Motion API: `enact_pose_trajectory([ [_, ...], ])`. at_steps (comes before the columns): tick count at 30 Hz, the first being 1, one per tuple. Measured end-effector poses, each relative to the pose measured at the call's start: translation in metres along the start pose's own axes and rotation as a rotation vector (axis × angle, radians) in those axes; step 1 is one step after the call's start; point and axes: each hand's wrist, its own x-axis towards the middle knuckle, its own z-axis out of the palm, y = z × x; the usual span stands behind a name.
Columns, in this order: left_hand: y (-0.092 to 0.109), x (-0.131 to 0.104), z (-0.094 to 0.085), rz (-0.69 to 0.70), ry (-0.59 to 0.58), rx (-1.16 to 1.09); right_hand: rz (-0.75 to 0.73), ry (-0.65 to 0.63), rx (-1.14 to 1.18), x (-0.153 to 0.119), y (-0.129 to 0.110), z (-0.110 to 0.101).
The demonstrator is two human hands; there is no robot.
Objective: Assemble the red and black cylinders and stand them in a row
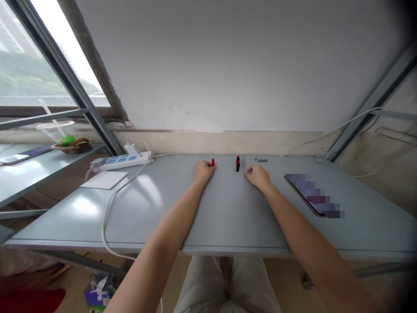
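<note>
My left hand (202, 171) rests on the grey tabletop, its fingers closed around a small red cylinder (213, 162) that stands upright. To the right of it, several small red and black pieces (237, 164) sit in a short row, apart from both hands. My right hand (259, 175) is curled, thumb and forefinger together beside some small see-through pieces (244, 164). What its fingertips hold, if anything, is too small to make out. Several tiny dark grey pieces (261, 161) lie lined up just behind that hand.
A phone (308, 195) lies on the desk (228, 217) at right. On the left are a white power strip (125, 161), a flat white square (104, 180) and a cable (112, 200) hanging over the front edge. A plastic cup (60, 130) stands on the neighbouring desk. A wall closes the back.
</note>
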Motion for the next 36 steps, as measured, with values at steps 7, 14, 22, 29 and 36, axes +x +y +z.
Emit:
enact_pose_trajectory([
  [7,0.001,-0.002,0.002,-0.013,0.034,0.012,0.016,0.063,0.080,0.001,0.000,0.010],
  [14,0.021,-0.026,-0.009,0.151,0.285,0.076,0.025,0.076,0.109,0.002,-0.001,0.012],
  [22,0.053,-0.056,0.012,0.607,-0.007,0.135,0.010,0.083,0.110,0.005,0.000,0.015],
  [29,0.050,-0.050,0.020,0.672,-0.042,0.151,0.017,0.081,0.107,0.007,-0.001,0.016],
  [36,0.046,-0.044,0.015,0.555,0.014,0.043,0.017,0.090,0.135,0.006,-0.002,0.015],
])
